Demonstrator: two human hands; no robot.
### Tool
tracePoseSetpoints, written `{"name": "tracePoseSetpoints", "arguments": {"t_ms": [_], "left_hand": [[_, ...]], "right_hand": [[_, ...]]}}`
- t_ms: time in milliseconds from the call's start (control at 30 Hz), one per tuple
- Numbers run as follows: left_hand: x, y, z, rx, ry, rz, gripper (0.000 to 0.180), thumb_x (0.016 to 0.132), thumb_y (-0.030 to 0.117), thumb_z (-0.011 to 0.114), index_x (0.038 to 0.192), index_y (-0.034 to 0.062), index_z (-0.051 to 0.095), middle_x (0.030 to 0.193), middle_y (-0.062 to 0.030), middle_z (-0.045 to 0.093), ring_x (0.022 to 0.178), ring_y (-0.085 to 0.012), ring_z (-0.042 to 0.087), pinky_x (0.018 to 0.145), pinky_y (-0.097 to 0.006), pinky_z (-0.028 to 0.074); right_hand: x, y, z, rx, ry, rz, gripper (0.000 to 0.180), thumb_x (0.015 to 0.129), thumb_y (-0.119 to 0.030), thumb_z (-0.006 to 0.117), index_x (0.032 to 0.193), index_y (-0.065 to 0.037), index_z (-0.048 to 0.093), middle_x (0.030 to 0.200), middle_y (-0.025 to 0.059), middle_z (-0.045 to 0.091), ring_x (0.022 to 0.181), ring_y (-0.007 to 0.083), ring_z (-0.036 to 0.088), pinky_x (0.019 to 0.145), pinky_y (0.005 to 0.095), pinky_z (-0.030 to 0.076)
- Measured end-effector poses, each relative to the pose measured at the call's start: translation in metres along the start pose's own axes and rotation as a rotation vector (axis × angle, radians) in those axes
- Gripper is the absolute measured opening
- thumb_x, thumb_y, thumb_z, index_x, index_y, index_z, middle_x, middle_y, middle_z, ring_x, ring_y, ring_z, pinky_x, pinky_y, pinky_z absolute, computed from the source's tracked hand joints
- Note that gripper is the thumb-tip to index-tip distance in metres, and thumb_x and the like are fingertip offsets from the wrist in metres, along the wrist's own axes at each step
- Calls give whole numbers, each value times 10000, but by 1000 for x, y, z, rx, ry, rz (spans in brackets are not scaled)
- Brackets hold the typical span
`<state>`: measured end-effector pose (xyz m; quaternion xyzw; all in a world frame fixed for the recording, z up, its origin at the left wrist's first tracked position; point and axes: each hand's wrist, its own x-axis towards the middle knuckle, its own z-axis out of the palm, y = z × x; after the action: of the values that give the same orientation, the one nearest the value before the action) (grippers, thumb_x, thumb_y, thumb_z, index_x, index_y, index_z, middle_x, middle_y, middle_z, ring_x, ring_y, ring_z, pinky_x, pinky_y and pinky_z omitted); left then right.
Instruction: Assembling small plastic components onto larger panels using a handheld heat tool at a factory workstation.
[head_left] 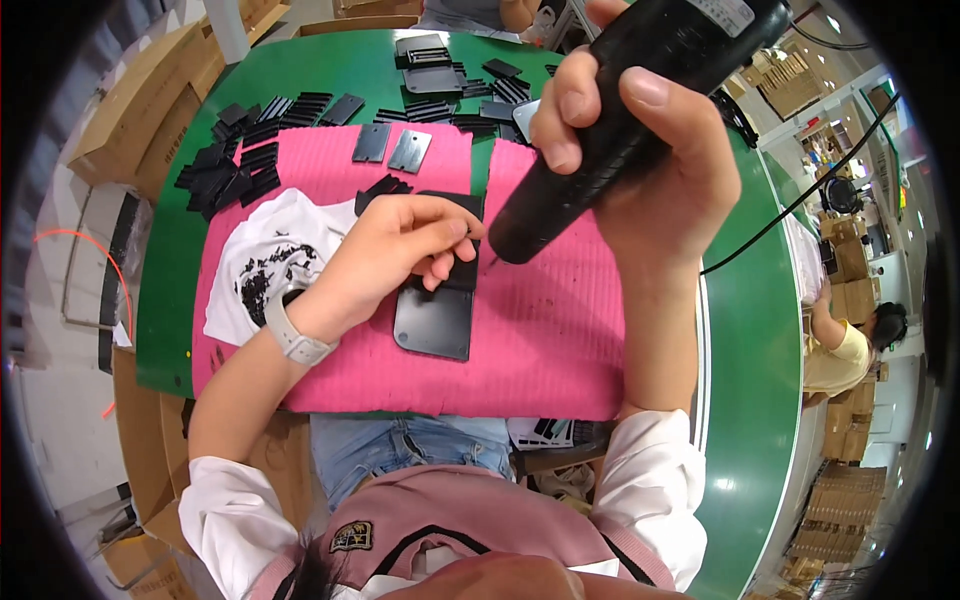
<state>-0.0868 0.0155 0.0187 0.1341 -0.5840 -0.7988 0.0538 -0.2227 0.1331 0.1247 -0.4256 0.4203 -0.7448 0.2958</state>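
Observation:
My right hand (665,180) grips a black electric screwdriver (560,205), raised and slanting down to the left. Its thin bit points at the pink mat (540,330), close to the fingers of my left hand (400,245). That hand is closed, thumb and fingertips together; anything between them is too small to make out. Beneath it lies a flat dark plate (433,325) with rounded corners, with a black piece (462,270) across its upper part, partly hidden by my fingers. Beside my left wrist, a white cloth (228,270) carries a heap of tiny black pieces (262,283).
Two small metal plates (409,151) lie on the mat's far part. Black strips and blocks (215,178) are piled along the far left of the green table (165,310). A cable (800,205) runs at the right. Cardboard boxes (135,110) stand left; another person (838,355) is at right.

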Motion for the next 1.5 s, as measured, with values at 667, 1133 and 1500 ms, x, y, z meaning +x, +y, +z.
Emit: {"name": "tracePoseSetpoints", "arguments": {"t_ms": [667,1133,1500], "left_hand": [[-16,-7,-13,64,82,86,138,878,75,610,944,-43,640,818,-61,643,666,-71,583,622,-197,477],[-21,-16,-11,290,84,315,71,827,-8,608,876,-46,644,781,-51,620,634,-75,568,567,-201,453],[-16,-23,-24,610,291,361,53,798,38,646,836,2,657,730,-31,565,623,-83,520,543,-225,393]], "right_hand": [[-2,37,-32,287,-444,-291,513,890,-495,504,1212,-107,410,702,9,493,527,141,492,687,327,392],[-17,39,-13,265,-164,-184,469,895,-466,440,1210,-119,452,659,-1,470,478,136,456,646,324,383],[-15,54,-25,3,-288,-87,375,866,-267,513,1158,-49,423,573,69,462,397,154,419,420,273,375]]}}
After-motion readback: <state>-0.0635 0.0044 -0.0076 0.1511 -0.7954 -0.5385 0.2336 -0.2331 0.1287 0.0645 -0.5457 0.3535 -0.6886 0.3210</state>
